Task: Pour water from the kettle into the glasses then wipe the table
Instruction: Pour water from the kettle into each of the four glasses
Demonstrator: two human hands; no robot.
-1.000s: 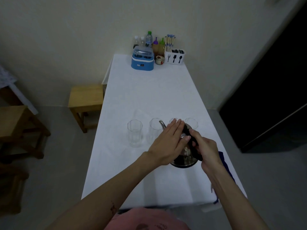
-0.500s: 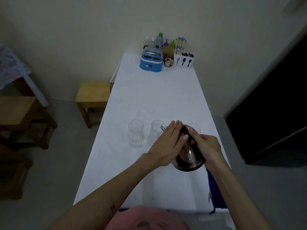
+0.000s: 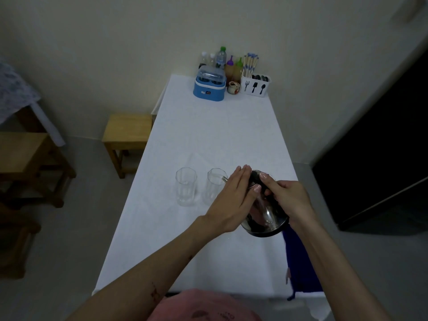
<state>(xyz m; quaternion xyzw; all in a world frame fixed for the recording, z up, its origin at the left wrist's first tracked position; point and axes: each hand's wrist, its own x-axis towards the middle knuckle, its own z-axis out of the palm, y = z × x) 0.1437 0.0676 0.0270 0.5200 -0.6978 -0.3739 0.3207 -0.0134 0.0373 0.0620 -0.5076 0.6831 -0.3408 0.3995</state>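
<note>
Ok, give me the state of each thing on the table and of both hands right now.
Kettle: lifted, tilted spout-first toward the glasses.
Right hand: gripping the kettle's handle.
Left hand: flat on the kettle's lid.
Left glass: upright, looks empty.
Second glass: upright, spout at its rim.
Blue cloth: lying at the table's right edge.

The scene is dim, with a flat, bluish cast. Soft shadows lie on the white bench (image 3: 215, 135) beneath the forearms. The steel kettle (image 3: 264, 216) carries faint highlights. Wide-angle distortion bows the walls at the frame edges, and the dark corners lose detail.
</note>
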